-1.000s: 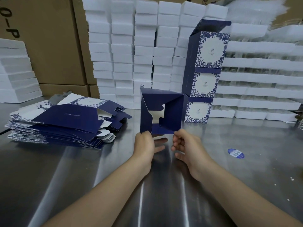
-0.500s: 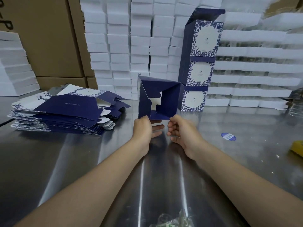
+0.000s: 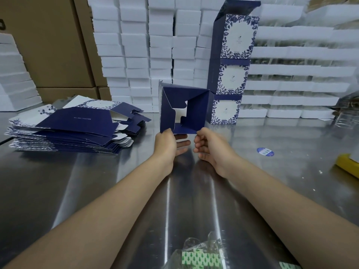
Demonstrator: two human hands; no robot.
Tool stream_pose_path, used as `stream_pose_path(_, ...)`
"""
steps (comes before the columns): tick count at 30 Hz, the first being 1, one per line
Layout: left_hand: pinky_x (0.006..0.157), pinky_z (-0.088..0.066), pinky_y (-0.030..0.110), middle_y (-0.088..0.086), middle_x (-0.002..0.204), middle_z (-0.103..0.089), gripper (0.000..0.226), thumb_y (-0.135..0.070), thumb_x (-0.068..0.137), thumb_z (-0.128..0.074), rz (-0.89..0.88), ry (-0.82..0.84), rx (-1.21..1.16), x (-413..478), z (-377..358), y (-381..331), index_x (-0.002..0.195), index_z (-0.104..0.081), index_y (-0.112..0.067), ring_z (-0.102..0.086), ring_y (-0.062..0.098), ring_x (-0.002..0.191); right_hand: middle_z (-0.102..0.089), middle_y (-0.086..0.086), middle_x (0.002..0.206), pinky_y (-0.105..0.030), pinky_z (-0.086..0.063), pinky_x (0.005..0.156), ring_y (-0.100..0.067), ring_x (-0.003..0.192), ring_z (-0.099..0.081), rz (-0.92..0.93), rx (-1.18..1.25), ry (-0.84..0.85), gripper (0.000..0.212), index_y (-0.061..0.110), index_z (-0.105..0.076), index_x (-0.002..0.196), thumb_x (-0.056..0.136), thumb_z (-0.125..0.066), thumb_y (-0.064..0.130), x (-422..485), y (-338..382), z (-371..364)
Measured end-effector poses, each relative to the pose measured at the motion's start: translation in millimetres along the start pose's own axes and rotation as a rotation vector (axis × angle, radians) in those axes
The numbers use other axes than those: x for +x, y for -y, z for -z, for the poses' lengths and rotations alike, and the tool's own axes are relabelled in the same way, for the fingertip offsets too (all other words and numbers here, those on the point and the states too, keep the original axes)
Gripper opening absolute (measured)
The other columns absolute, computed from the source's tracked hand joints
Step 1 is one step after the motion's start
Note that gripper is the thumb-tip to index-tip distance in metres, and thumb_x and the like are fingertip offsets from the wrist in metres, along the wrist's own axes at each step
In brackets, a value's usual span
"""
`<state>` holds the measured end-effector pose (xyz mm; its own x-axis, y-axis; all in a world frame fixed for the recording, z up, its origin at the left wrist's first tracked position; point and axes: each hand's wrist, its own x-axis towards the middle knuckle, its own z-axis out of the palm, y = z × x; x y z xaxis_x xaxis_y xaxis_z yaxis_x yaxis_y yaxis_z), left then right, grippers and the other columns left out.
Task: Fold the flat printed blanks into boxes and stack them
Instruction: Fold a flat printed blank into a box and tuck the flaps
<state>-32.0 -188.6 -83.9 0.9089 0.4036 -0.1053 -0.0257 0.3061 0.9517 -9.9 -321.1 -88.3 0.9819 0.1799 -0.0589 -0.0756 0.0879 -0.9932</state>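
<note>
Half-folded box [image 3: 195,115] in L+R hands [image 3: 167,145] [image 3: 212,150]

Card, foam and metal

The table [image 3: 81,183] is brushed metal with a streaky sheen. The half-folded box [image 3: 196,111] and flat blanks [image 3: 77,121] are matt printed card, white inside. The white blocks [image 3: 136,45] behind look like grainy foam, perhaps polystyrene. The cartons [image 3: 48,45] are plain brown cardboard.

The flat blanks [image 3: 77,127] lie left of the half-folded box [image 3: 182,107], the stacked boxes [image 3: 231,74] behind it to the right.
</note>
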Motion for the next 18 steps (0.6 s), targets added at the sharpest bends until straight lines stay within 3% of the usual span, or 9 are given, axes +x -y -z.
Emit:
stream_pose_path(5, 0.064, -0.06, 0.034, 0.007, 0.093, -0.076, 0.023, -0.03, 0.114, -0.024, -0.006, -0.026, 0.01, 5, 2, 1, 0.105, -0.045, -0.031, -0.078, 0.021, 0.077, -0.06, 0.001, 0.059, -0.023, -0.046, 0.053, -0.014, 0.056, -0.06, -0.017, -0.019, 0.018, 0.029, 0.013, -0.065, 0.072, 0.097, -0.06, 0.026, -5, 4, -3)
stream_pose_path(8, 0.065, -0.062, 0.035, 0.006, 0.092, -0.077, 0.022, -0.032, 0.114, -0.026, 0.003, -0.045, 0.037, 11, 2, 2, 0.119, -0.045, -0.023, -0.079, 0.021, 0.077, -0.06, 0.001, 0.057, -0.023, -0.045, 0.054, -0.014, 0.057, -0.059, -0.023, -0.028, 0.022, 0.029, 0.012, -0.064, 0.073, 0.099, -0.058, 0.025, -9, 6, -3)
stream_pose_path(14, 0.07, -0.064, 0.037, 0.011, 0.097, -0.077, 0.046, -0.033, 0.115, -0.026, 0.04, -0.047, 0.061, 13, -1, 4, 0.148, -0.045, -0.008, -0.079, 0.027, 0.085, -0.059, -0.001, 0.061, -0.023, -0.046, 0.056, -0.015, 0.059, -0.059, -0.025, -0.031, 0.017, 0.029, 0.01, -0.065, 0.077, 0.102, -0.058, 0.024, -13, 9, 0)
stream_pose_path(18, 0.063, -0.064, 0.032, 0.008, 0.093, -0.078, 0.042, -0.028, 0.115, -0.024, 0.016, -0.051, 0.089, 12, 1, 3, 0.131, -0.058, -0.009, -0.079, 0.02, 0.075, -0.058, -0.002, 0.064, -0.023, -0.044, 0.056, -0.015, 0.059, -0.059, -0.033, -0.002, 0.012, 0.029, 0.01, -0.065, 0.076, 0.102, -0.058, 0.021, -12, 10, 0)
